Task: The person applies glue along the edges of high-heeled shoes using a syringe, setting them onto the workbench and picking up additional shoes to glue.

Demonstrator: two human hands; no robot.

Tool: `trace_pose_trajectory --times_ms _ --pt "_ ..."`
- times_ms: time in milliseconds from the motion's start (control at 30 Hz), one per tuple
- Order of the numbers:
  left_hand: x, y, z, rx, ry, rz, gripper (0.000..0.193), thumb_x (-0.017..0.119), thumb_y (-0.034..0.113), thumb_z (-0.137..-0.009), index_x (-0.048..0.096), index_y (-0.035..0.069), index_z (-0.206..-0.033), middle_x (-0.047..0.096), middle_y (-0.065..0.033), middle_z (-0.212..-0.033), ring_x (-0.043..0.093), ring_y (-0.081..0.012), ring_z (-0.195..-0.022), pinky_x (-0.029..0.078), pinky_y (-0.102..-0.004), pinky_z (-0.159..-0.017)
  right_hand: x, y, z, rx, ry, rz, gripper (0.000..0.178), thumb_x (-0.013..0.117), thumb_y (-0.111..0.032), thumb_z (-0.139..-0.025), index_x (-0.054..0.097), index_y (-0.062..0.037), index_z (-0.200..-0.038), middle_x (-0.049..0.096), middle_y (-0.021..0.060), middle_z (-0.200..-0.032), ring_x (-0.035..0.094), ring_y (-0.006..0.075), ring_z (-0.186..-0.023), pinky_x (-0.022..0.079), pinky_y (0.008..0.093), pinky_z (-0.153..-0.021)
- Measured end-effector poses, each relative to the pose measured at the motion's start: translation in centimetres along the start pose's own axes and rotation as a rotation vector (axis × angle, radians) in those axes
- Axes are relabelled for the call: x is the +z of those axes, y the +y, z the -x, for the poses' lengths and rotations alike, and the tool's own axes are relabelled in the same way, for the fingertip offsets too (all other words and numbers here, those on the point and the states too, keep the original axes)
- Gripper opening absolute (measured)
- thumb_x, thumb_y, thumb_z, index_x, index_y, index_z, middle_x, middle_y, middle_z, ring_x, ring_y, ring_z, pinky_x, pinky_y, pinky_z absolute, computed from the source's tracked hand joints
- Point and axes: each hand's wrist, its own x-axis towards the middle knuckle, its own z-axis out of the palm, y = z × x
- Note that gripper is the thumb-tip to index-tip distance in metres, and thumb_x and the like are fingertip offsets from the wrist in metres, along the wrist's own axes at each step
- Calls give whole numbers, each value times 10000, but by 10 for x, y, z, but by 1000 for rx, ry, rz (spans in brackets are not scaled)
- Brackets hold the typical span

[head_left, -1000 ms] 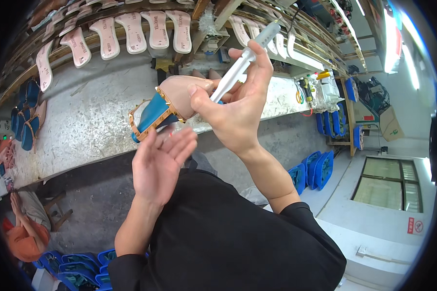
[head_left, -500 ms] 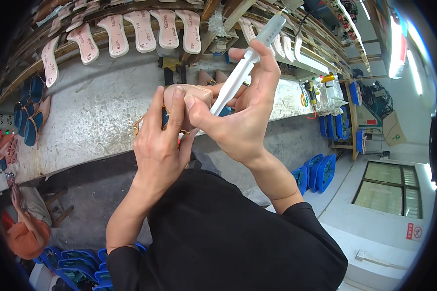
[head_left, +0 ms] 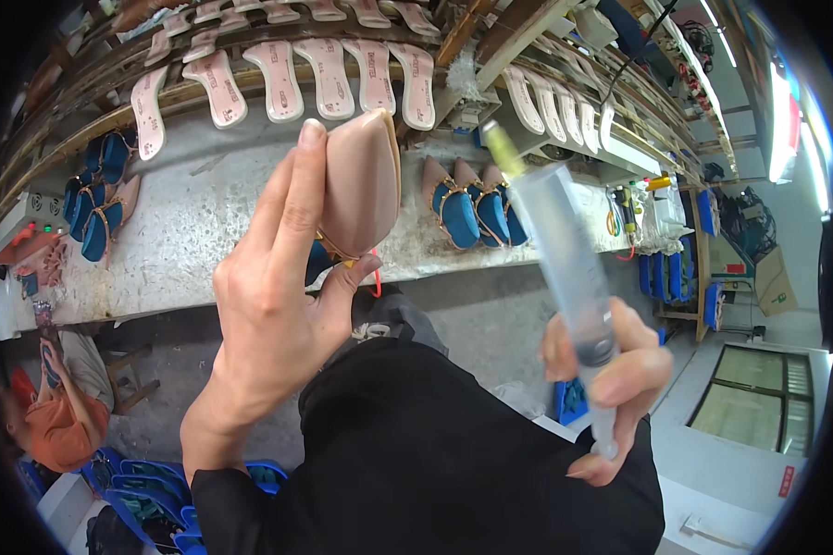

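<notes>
My left hand [head_left: 264,287] is closed around a pink, pointed-toe shoe [head_left: 363,180], thumb low on it and fingers along its left side. The shoe stands tilted with its toe up; a strip of blue lining shows near my thumb, and my hand hides much of the rest. Over on the right, my right hand [head_left: 620,370] grips a large clear plastic syringe [head_left: 565,245]. Its yellowish tip points up and away, and the plunger end sits low among my fingers. Syringe and shoe are apart. Both hands are above the near side of the workbench [head_left: 180,240].
Pink shoes with blue insides stand on the bench in a right group [head_left: 458,217] and a left group [head_left: 102,222]. Pink insoles [head_left: 273,83] line the rack behind. Blue baskets [head_left: 148,495] sit at lower left, near a seated person in orange [head_left: 65,425].
My right hand has moved away from the shoe, right and down, swinging the syringe so its tip leads upward. My left hand has raised the shoe and turned its toe up.
</notes>
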Motion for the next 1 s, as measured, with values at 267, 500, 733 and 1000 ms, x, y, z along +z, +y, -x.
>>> trace_pose_trajectory --times_ms 267,500,733,1000 --pt "-15 8 1 -59 -52 -132 968 828 -46 -703 355 -27 -1548 517 -288 -1461 639 -429 -1200 580 -431 -913 4 5 -19 -109 -118 79 635 821 -366 -715 615 -84 -1246 562 152 -887 564 318 -645 462 411 -559" --pt "-20 9 1 -66 -57 -166 951 808 -64 -691 374 -31 -1536 516 -289 -1458 618 -449 -1222 580 -439 -927 1 3 -27 -103 -194 131 752 858 -310 -653 565 -59 -1299 572 161 -898 564 316 -641 454 406 -554" --pt "-21 10 -1 -92 -71 -184 947 810 -61 -683 387 -29 -1530 528 -289 -1442 622 -453 -1209 583 -446 -917 -2 -1 -31 -75 -234 179 783 871 -289 -632 559 -47 -1309 586 178 -932 584 332 -662 477 418 -581" --pt "-20 9 3 -93 -63 -146 973 812 -45 -689 361 -13 -1550 538 -281 -1437 623 -440 -1222 574 -442 -936 -3 1 -32 -83 -231 141 757 851 -306 -654 563 -41 -1302 594 166 -925 585 327 -668 470 413 -580"
